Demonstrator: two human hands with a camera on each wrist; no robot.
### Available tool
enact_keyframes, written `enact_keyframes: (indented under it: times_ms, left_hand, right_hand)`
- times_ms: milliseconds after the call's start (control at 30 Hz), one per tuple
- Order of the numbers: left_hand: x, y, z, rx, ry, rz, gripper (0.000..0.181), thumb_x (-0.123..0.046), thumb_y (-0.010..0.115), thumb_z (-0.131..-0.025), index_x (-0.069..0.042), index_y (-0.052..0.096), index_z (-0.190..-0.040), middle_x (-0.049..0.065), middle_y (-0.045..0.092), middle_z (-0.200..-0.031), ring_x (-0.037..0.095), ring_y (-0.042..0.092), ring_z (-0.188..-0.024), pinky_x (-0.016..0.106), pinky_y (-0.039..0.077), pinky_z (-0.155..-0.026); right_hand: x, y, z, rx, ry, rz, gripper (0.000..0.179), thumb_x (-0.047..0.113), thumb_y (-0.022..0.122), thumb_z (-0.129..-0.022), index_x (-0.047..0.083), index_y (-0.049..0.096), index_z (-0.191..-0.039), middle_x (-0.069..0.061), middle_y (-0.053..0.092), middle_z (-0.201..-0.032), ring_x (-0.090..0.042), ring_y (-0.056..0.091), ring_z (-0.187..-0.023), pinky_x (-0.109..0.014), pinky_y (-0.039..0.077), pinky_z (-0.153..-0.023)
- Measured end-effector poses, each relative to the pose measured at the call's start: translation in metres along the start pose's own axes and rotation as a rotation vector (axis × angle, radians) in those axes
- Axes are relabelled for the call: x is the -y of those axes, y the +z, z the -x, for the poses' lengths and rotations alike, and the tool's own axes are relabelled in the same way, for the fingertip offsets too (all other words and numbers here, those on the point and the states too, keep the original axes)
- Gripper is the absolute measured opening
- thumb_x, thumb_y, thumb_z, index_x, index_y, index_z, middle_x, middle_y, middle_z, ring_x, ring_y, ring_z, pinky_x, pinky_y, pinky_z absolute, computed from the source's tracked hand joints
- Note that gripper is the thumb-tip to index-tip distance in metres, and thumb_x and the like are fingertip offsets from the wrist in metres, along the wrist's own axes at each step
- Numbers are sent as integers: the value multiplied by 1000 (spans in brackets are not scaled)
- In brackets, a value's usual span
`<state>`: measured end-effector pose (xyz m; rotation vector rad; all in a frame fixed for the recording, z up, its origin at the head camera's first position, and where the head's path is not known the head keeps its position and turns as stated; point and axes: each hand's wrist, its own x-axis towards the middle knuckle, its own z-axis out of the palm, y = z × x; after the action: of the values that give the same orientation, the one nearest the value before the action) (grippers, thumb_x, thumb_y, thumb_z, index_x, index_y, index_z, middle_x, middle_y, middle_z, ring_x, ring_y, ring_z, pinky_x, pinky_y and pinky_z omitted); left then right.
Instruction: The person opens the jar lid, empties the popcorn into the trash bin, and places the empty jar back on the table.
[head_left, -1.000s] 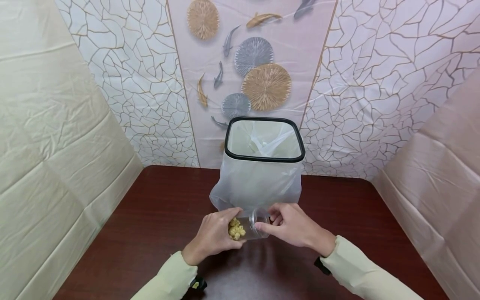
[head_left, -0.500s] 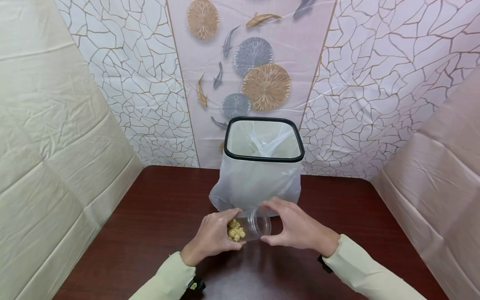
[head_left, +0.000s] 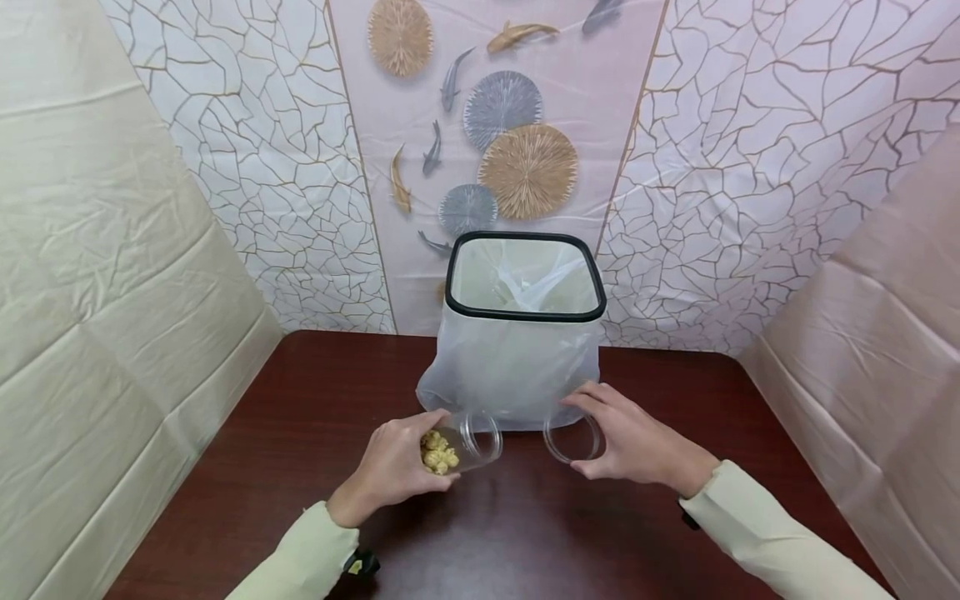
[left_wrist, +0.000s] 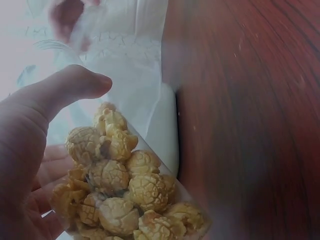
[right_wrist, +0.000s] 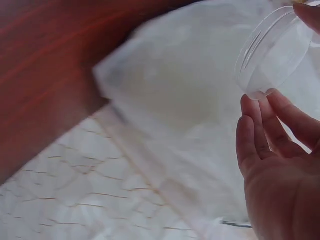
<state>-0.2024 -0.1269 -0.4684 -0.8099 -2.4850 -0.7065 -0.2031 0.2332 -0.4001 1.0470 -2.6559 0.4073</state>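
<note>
My left hand (head_left: 393,462) grips a clear plastic jar (head_left: 468,446) lying on its side in the air, its open mouth facing right. Yellow caramel popcorn (left_wrist: 117,185) is gathered at the jar's bottom end, close to my palm. To the right, my right hand (head_left: 633,437) holds a clear round lid (head_left: 553,446) by its rim between thumb and fingers. In the right wrist view the lid (right_wrist: 275,52) shows a threaded side wall. A gap separates jar and lid, both above the table.
Behind the hands stands a bin with a black rim (head_left: 525,317), lined with a white translucent bag (head_left: 510,367). The dark red-brown table (head_left: 330,392) runs back to a patterned cloth wall (head_left: 300,208). Beige cloth panels (head_left: 127,275) flank both sides.
The lid has come off the jar and moved right with my right hand. My left hand has shifted left with the jar and popcorn, leaving its mouth uncovered.
</note>
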Motion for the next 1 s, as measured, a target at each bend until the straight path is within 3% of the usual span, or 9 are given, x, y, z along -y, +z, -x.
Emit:
enact_keyframes:
  times_ms: [500,733,1000]
  left_hand:
    - [22,-17,15,-13,-114,29,68,-38,100,-59,-22,71,-119,-13,75,-104,5,67,-82,26,53,-70]
    - [28,-16,18,-20,-122,17,67,-39,100,-59,-22,72,-117,-11,76,-103,4,65,-81,26,53,-70]
    - [35,-21,22,-38,-120,16,72,-36,101,-60,-17,70,-122,-5,77,-105,6,66,-82,28,55,-71]
  right_hand:
    - [-47,48,39,145,160,-94,64,31,94,-70,1,70,-121,-3,63,-111,-16,62,-98,-30,56,-83]
    - [-51,68,50,199,191,-118,65,36,93,-72,2,70,-121,-2,62,-109,-11,57,-91,-27,52,-77]
    - [-48,71,55,201,205,-116,67,45,92,-74,2,71,-122,0,63,-109,-12,59,-96,-31,55,-83]
